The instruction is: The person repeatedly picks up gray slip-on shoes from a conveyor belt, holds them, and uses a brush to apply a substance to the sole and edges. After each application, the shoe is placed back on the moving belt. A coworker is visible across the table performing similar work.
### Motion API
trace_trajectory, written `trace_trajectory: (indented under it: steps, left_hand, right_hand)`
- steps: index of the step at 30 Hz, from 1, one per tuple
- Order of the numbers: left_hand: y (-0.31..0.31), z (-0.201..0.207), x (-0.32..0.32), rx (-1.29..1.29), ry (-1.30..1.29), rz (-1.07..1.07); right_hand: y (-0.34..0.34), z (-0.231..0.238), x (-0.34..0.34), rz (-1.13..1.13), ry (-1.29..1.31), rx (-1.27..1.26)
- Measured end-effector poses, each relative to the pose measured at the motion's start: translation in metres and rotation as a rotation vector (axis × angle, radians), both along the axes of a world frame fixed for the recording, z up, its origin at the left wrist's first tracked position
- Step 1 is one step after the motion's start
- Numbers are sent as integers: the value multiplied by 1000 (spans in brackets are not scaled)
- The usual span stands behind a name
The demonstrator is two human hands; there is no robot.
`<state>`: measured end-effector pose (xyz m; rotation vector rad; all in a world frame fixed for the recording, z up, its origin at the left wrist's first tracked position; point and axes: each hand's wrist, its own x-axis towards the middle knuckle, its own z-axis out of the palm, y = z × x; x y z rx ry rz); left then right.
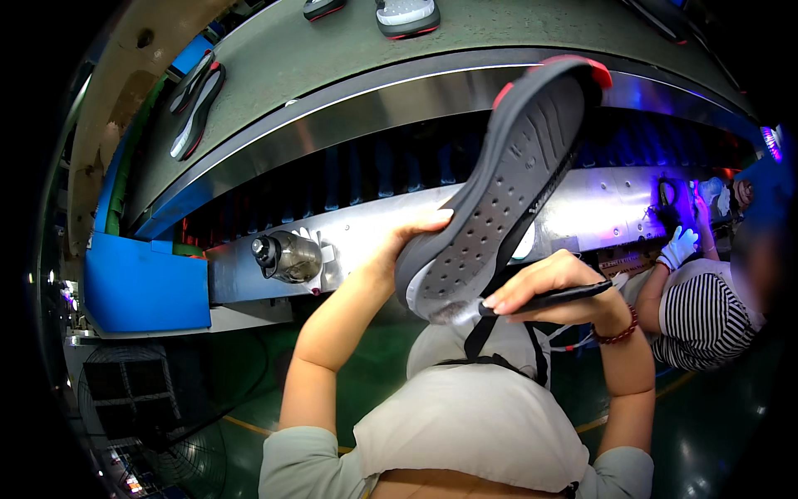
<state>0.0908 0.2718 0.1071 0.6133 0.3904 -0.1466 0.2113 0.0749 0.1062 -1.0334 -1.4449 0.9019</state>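
Note:
My left hand [405,241] grips a grey shoe sole [490,208] by its edge near the lower end. The sole is tilted, its red-trimmed end up and to the right, with rows of small dimples on the face toward me. A whitish patch covers its lower end. In my right hand [561,287] is a slim brush [573,294] with a black handle, held like a pen. Its tip meets the sole's whitish end; the bristles are hard to make out there.
Beyond the metal ledge [357,224] runs a conveyor belt [332,71] carrying more soles [199,112]. A glass jar with a dark top [287,256] stands on the ledge at left, near a blue machine housing [150,283]. A co-worker in a striped top [706,320] is at the right.

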Motion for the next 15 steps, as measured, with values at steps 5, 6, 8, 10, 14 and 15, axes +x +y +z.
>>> trace_trajectory:
  steps: [5, 6, 8, 10, 14, 15]
  left_hand:
    - [-5, 16, -2, 76, 230, -83]
    - [-5, 19, 0, 136, 241, -149]
    - [-6, 27, 2, 250, 258, -272]
    - [-8, 32, 2, 297, 257, -324]
    - [-2, 31, 0, 181, 265, -385]
    - [-3, 29, 1, 145, 284, -370]
  right_hand:
    - [-1, 18, 9, 3, 4, 7]
    - [3, 13, 11, 10, -98, 22]
    - [5, 8, 12, 125, -126, -22]
    - [1, 20, 16, 206, -218, -43]
    - [-3, 32, 18, 128, -183, -12]
    - [0, 35, 19, 56, -221, 3]
